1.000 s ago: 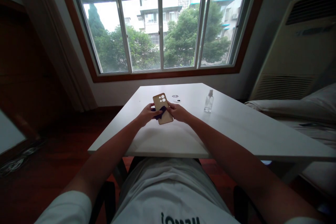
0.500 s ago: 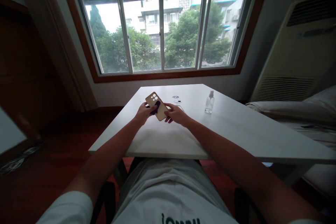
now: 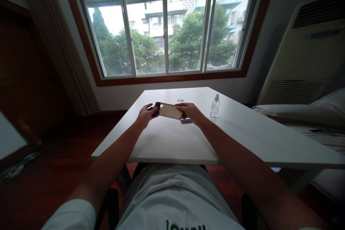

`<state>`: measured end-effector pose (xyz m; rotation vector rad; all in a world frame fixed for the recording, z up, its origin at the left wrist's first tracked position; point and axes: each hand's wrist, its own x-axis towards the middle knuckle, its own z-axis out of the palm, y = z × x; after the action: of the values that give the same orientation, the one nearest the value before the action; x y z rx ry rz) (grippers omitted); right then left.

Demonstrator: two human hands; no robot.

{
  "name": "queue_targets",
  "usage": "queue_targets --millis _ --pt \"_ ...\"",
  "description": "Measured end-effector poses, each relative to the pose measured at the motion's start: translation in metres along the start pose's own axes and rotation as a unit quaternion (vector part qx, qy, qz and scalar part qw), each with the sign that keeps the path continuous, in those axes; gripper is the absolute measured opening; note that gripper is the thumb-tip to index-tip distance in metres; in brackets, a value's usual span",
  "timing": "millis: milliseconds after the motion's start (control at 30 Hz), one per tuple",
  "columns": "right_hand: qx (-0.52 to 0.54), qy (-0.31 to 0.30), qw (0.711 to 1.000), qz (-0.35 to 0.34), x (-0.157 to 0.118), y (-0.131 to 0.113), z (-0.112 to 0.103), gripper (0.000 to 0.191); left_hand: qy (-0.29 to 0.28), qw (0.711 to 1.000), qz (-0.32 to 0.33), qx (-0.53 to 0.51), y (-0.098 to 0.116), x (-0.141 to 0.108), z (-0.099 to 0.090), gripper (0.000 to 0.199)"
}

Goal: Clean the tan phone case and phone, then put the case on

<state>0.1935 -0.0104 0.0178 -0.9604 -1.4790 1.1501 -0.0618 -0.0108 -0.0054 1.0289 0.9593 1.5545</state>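
A yellowish, see-through phone case (image 3: 170, 111) is held up between both hands above the white table, its camera holes toward the left. My left hand (image 3: 146, 114) pinches a dark purple cloth (image 3: 155, 110) against the case's left end. With fingers closed, my right hand (image 3: 189, 110) grips the case's right end. Partly hidden under that hand, a flat phone-like object (image 3: 186, 120) lies on the table. Behind the case a small ring-shaped item (image 3: 180, 100) rests on the tabletop.
A clear spray bottle (image 3: 215, 106) stands on the white table (image 3: 172, 147) to the right of my right hand. Beyond the table is a window (image 3: 164, 28). A cushioned seat (image 3: 318, 115) is at the right.
The case has turned from a steep slant to nearly level, with its camera end now at the cloth. My right hand has shifted right, and the flat object below it shows differently.
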Motion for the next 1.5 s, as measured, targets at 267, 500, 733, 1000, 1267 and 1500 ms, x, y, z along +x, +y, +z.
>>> queue_targets --millis 267,500,733,1000,1267,1500 --pt "0.156 -0.041 0.984 -0.078 -0.020 -0.007 0.033 0.055 0.033 0.999 0.002 -0.024 -0.002 -0.001 0.004 0.056" --pt "0.033 -0.003 0.997 -0.071 -0.020 0.014 0.057 0.034 -0.049 0.999 -0.012 0.016 -0.003 -0.018 0.014 0.068" --pt "-0.009 0.158 0.983 -0.094 -0.012 0.014 0.047 0.030 -0.159 0.985 0.014 0.064 -0.001 -0.035 0.030 0.072" --pt "-0.142 0.113 0.976 -0.122 -0.005 0.009 0.025 0.047 -0.189 0.976 -0.053 0.094 0.003 -0.035 0.027 0.096" --pt "-0.143 0.034 0.985 -0.095 0.001 0.009 0.016 0.046 -0.265 0.952 -0.078 0.128 0.000 -0.035 0.022 0.092" --pt "-0.080 -0.056 0.995 -0.034 -0.008 0.007 0.018 0.068 -0.239 0.964 -0.048 0.103 -0.002 -0.026 0.016 0.086"
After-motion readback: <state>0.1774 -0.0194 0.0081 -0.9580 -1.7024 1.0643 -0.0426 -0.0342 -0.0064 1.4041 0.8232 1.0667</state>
